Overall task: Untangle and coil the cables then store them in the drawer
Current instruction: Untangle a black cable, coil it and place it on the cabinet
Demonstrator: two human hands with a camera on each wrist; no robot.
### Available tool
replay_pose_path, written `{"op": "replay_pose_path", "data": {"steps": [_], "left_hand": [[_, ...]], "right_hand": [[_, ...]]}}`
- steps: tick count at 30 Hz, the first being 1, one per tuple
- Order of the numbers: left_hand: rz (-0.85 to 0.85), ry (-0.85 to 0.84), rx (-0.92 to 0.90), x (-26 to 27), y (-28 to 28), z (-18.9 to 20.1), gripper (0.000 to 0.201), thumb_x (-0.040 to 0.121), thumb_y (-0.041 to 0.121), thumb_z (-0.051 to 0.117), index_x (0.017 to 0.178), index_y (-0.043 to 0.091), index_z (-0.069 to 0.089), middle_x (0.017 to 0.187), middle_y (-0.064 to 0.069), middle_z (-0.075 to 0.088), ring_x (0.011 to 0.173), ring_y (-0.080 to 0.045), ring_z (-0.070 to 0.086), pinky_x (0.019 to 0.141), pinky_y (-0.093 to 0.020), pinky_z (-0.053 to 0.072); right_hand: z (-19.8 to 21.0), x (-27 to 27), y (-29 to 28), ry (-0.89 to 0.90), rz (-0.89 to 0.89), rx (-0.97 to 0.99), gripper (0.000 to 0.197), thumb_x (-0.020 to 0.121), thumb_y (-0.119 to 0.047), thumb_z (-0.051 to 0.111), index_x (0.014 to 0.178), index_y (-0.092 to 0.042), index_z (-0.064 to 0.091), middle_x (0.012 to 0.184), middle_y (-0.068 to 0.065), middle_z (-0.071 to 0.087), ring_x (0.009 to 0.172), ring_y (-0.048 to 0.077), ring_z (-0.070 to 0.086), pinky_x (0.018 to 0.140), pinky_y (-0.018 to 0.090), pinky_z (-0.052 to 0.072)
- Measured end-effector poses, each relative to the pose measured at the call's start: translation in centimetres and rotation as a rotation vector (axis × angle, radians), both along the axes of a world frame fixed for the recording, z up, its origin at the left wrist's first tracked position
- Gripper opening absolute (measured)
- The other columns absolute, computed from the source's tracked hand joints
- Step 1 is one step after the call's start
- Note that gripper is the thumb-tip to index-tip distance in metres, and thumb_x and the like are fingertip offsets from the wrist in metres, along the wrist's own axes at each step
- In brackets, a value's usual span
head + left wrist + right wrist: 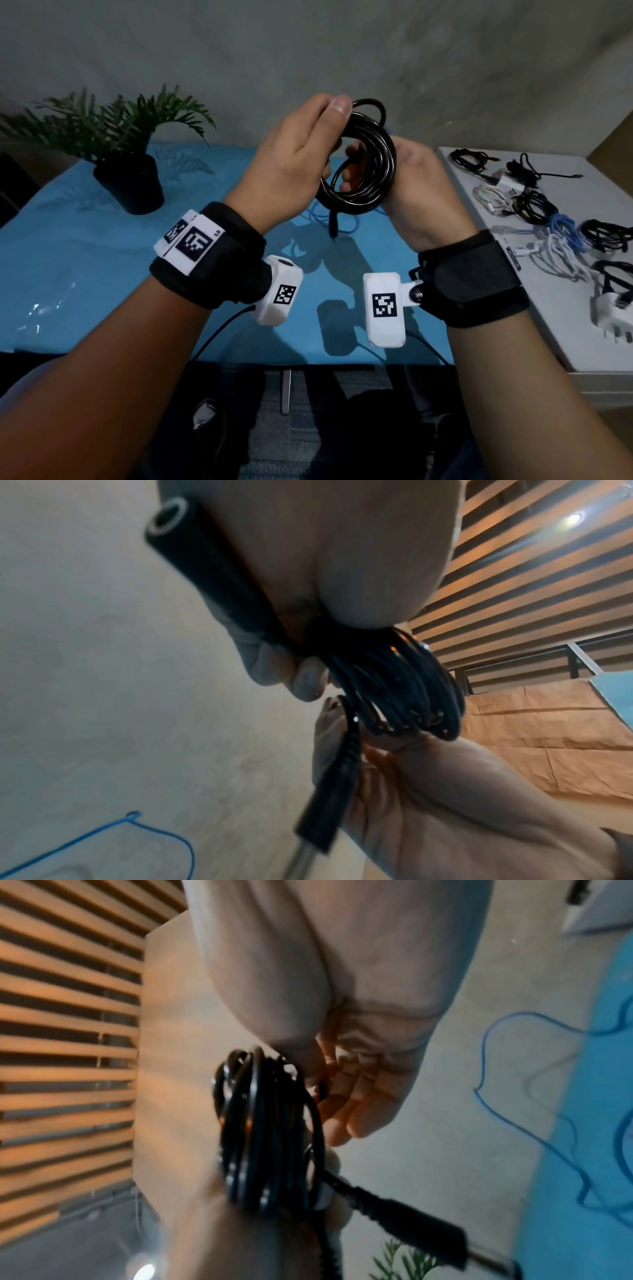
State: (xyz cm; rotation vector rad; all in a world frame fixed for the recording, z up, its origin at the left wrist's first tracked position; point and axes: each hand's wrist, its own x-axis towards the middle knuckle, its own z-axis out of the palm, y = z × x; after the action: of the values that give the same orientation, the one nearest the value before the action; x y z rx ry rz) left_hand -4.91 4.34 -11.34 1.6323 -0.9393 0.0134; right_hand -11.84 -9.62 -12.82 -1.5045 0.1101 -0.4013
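Note:
A glossy black cable, wound into a coil point(368, 164), is held in the air over the blue table point(102, 267) by both hands. My left hand point(329, 137) grips the coil's left side, thumb on top. My right hand point(407, 161) holds the right side with its fingers through the loop. A black plug end point(333, 224) dangles below the coil. In the left wrist view the coil point(404, 691) sits under my thumb, the plug point(329, 804) hangs down, and a black socket end point(178, 531) lies along my palm. The right wrist view shows the coil point(260, 1137) and plug point(411, 1221).
A thin blue cable point(346, 219) lies loose on the table under my hands. At the right is a white drawer point(534, 325) with several bundled black, white and blue cables point(534, 205). A potted plant point(133, 178) stands at the back left. A grey wall is behind.

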Motion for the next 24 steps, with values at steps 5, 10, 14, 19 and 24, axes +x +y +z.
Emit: {"op": "replay_pose_path", "data": {"steps": [5, 10, 14, 19, 24], "left_hand": [[0.033, -0.096, 0.083, 0.1, 0.5, 0.4, 0.031, 0.110, 0.032, 0.037, 0.086, 0.017, 0.050, 0.077, -0.003, 0.049, 0.061, -0.010, 0.048, 0.059, -0.029, 0.042], [0.073, -0.186, 0.132, 0.4, 1.1, 0.4, 0.037, 0.110, 0.033, 0.037, 0.095, 0.003, 0.054, 0.079, -0.006, 0.052, 0.067, -0.006, 0.048, 0.067, -0.034, 0.045], [0.145, -0.245, 0.180, 0.6, 0.9, 0.0, 0.030, 0.110, 0.034, 0.036, 0.092, 0.014, 0.051, 0.072, 0.008, 0.050, 0.064, -0.001, 0.048, 0.067, -0.034, 0.044], [0.179, -0.253, 0.194, 0.9, 0.7, -0.3, 0.031, 0.110, 0.034, 0.037, 0.091, 0.013, 0.050, 0.066, 0.009, 0.046, 0.060, 0.001, 0.049, 0.059, -0.019, 0.034], [0.152, -0.252, 0.199, 1.0, 0.4, -0.6, 0.028, 0.108, 0.038, 0.038, 0.091, 0.020, 0.050, 0.070, 0.010, 0.051, 0.066, -0.004, 0.049, 0.065, -0.029, 0.038]], "right_hand": [[0.7, -0.2, 0.3, 0.056, 0.107, 0.262, 0.023, 0.106, -0.011, 0.042, 0.102, -0.002, 0.063, 0.068, 0.006, 0.063, 0.072, 0.023, 0.060, 0.065, 0.028, 0.054], [1.4, -0.7, 0.1, 0.077, 0.226, 0.384, 0.049, 0.104, -0.040, 0.045, 0.128, 0.002, 0.056, 0.083, 0.010, 0.061, 0.084, 0.025, 0.064, 0.082, 0.036, 0.057], [1.3, -0.9, 0.7, 0.062, 0.239, 0.310, 0.043, 0.092, -0.033, 0.062, 0.119, 0.001, 0.065, 0.094, 0.011, 0.061, 0.082, 0.019, 0.067, 0.086, 0.035, 0.052], [1.5, -0.8, 1.6, 0.090, 0.265, 0.466, 0.013, 0.089, -0.007, 0.063, 0.102, -0.009, 0.062, 0.080, 0.002, 0.061, 0.071, 0.010, 0.060, 0.076, 0.021, 0.051], [1.3, -0.5, 1.5, 0.124, 0.261, 0.449, 0.014, 0.090, -0.011, 0.065, 0.100, -0.015, 0.056, 0.065, -0.005, 0.040, 0.064, 0.007, 0.040, 0.062, 0.017, 0.045]]}}
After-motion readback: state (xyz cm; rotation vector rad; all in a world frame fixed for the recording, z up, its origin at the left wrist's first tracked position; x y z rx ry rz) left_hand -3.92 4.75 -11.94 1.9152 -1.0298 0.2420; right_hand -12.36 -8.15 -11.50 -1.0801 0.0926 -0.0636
